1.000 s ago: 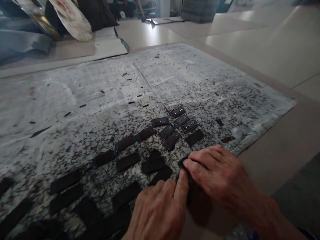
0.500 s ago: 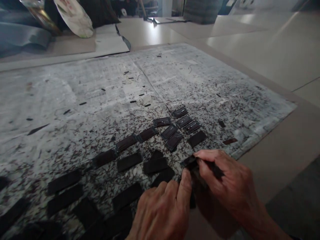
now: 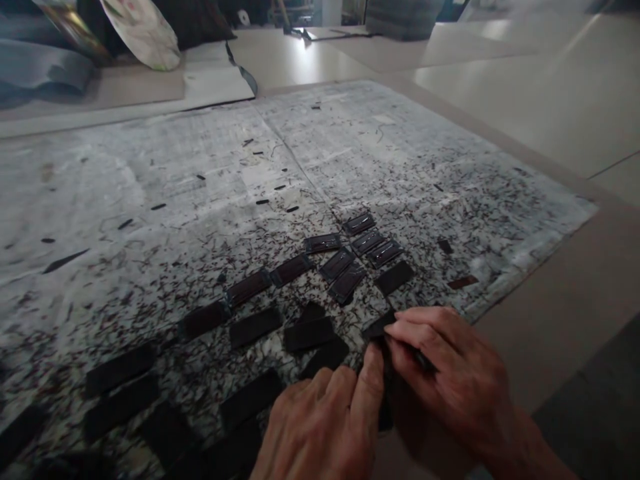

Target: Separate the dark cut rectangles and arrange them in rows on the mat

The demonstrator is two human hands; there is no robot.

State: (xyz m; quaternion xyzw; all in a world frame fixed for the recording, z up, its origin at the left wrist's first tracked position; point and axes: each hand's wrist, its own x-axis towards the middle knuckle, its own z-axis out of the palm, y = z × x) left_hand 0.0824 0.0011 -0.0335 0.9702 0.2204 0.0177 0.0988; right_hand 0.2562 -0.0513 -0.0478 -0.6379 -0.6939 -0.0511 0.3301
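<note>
A small dark rectangular piece [image 3: 379, 325] lies near the front edge of a pale, speckled sheet. Its right end is at the fingertips of my right hand [image 3: 450, 373], which is closed in a pinch; a dark object shows partly under those fingers, too hidden to name. My left hand [image 3: 325, 417] rests with curled fingers, its index fingertip at the piece's lower edge. Beyond my hands lie several dark framed pieces with slots [image 3: 385, 253] and a plain dark piece [image 3: 395, 277]. More plain dark pieces [image 3: 256, 327] lie to the left, some overlapping.
The speckled sheet [image 3: 190, 147] is strewn with dark threads and scraps. A brown scrap [image 3: 463, 283] lies right of the pieces. At the back left are grey material [image 3: 45, 67] and a patterned white item [image 3: 145, 33]. A dark stack [image 3: 403, 19] stands at the back.
The fingers of my right hand have shifted slightly, and more of the dark piece between my hands shows. My left hand stays almost in place. The view has moved a little.
</note>
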